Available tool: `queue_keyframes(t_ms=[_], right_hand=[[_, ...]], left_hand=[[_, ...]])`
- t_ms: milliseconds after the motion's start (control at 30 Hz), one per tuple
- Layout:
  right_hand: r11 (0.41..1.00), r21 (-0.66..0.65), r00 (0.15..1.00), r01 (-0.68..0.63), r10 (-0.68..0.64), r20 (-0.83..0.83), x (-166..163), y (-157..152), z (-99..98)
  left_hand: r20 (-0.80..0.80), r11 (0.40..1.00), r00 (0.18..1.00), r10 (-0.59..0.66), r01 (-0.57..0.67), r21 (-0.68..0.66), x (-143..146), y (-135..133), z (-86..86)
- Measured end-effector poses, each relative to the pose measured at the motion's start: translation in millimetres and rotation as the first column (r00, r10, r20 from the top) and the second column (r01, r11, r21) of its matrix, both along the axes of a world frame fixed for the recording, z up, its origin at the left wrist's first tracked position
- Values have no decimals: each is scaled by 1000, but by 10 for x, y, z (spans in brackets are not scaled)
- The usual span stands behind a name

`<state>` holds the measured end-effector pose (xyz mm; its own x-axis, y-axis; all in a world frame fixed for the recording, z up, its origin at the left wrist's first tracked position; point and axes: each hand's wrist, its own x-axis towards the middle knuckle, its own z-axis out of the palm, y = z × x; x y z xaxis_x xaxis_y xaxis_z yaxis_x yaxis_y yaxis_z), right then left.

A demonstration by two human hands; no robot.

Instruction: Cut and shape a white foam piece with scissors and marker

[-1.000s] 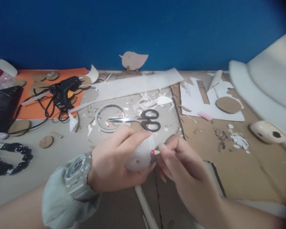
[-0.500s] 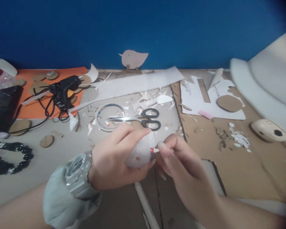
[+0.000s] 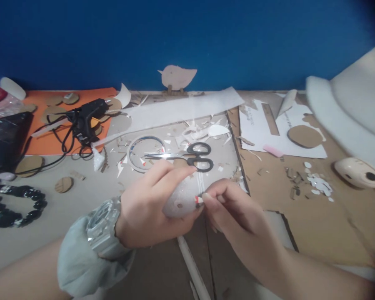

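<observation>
My left hand (image 3: 154,204) is wrapped around a pale grey, rounded piece (image 3: 181,196) with a small brown spot and white strips near its right edge. A small red-and-white pointed piece (image 3: 198,200) lies against that edge. With thumb and forefinger my right hand (image 3: 237,216) pinches its white end. The other fingers of the right hand are curled and partly hidden. Just beyond my hands lie black-handled scissors (image 3: 200,162), blades pointing left across a roll of clear tape (image 3: 133,146).
A black glue gun (image 3: 89,121) rests on orange paper (image 3: 112,93) at left. A pink paper bird (image 3: 178,78) stands by the blue wall. White paper (image 3: 250,139), a cardboard disc (image 3: 304,136) and scraps lie right. A beaded bracelet (image 3: 39,204) sits at left.
My right hand's fingertips have moved slightly left and down, and the red-and-white piece sits closer against the rounded piece. The view has shifted a little; my left hand keeps its grip.
</observation>
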<state>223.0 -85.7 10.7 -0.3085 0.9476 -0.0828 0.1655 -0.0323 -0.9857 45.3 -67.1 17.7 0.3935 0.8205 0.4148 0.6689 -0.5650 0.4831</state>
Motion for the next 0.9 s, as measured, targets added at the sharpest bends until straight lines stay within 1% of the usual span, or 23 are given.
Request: queue_keyframes(t_ms=[133,200,433,600,767,900], right_hand=[[996,23,997,81,-81,-12,23,14,-7],[995,24,995,100,-100,-11,21,11,-9],[991,115,996,74,-79,42,-9,17,3],[990,132,995,53,-63,76,2,5,8],[985,168,987,44,-69,148,4,5,46],[988,150,986,21,-45,159,6,27,53]], left_hand=[[12,1000,1000,-28,28,-9,-20,11,-10],[11,999,999,-44,44,-11,-27,9,-15],[10,999,999,-51,52,-7,-9,10,-22],[4,999,999,-49,49,-2,-7,19,-28],[4,998,998,-64,64,-16,-16,25,-39],[-2,998,998,-65,65,-16,-29,18,-40]])
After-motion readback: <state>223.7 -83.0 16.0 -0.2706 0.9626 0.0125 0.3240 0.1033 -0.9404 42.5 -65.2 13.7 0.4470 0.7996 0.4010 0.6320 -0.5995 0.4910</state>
